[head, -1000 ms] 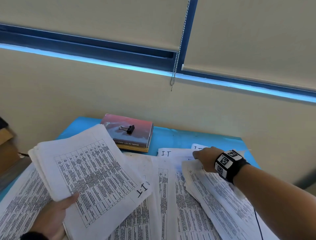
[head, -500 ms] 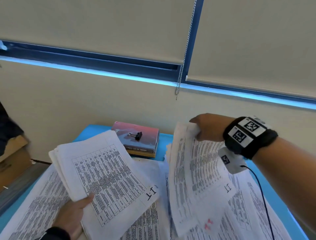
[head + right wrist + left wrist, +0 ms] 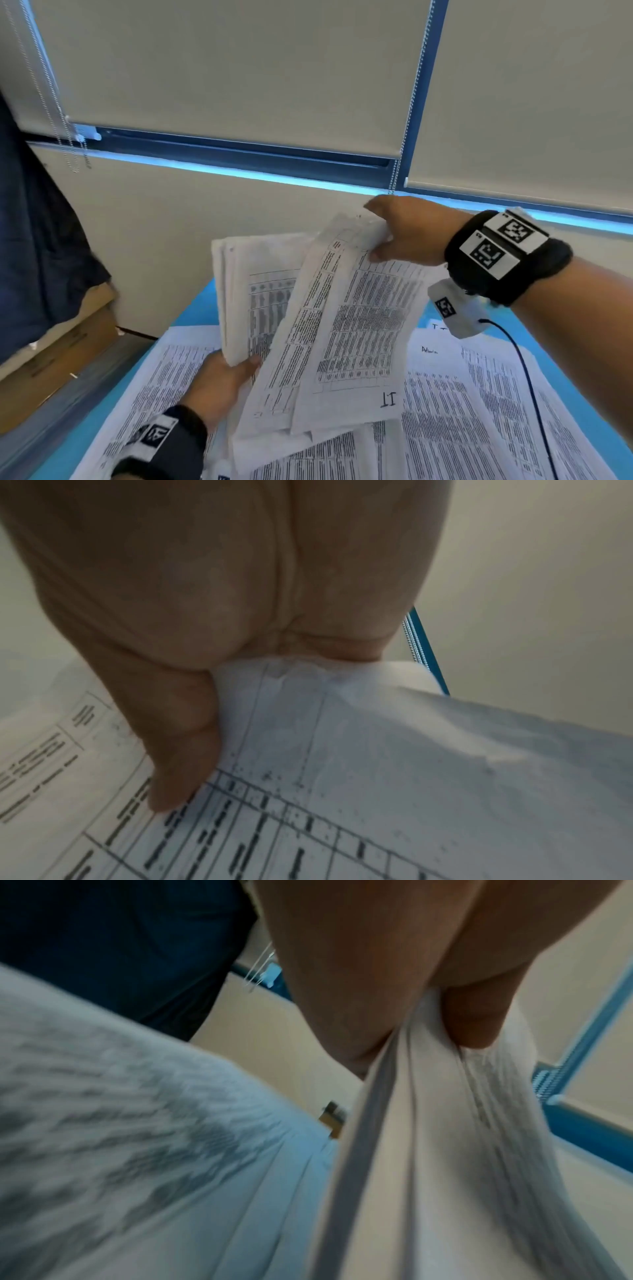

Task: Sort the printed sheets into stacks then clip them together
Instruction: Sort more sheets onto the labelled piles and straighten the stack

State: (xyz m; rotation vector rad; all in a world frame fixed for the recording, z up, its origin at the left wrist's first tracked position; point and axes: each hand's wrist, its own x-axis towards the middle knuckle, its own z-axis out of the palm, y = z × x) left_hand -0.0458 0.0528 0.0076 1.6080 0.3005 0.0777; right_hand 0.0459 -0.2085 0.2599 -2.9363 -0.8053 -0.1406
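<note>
My left hand (image 3: 222, 380) grips the lower edge of a thick stack of printed sheets (image 3: 253, 294), held nearly upright above the table. My right hand (image 3: 400, 229) pinches the top edge of a thinner bundle of sheets (image 3: 356, 329) marked "IT", thumb on the printed face, and the bundle overlaps the right side of the stack. In the left wrist view the left hand (image 3: 421, 1031) clamps the stack's edge (image 3: 394, 1150). In the right wrist view the right hand (image 3: 192, 750) presses its thumb on the printed sheet (image 3: 342, 777). No clip shows.
More printed sheets (image 3: 479, 411) lie spread over the blue table (image 3: 202, 311). A cardboard box (image 3: 65, 356) stands left of the table beside a dark cloth (image 3: 34, 240). Blind chains (image 3: 397, 171) hang by the wall behind.
My right hand lifted its bundle off the table and carried it left and up against the stack. My left hand tipped the stack upright. The book with the clip left the view.
</note>
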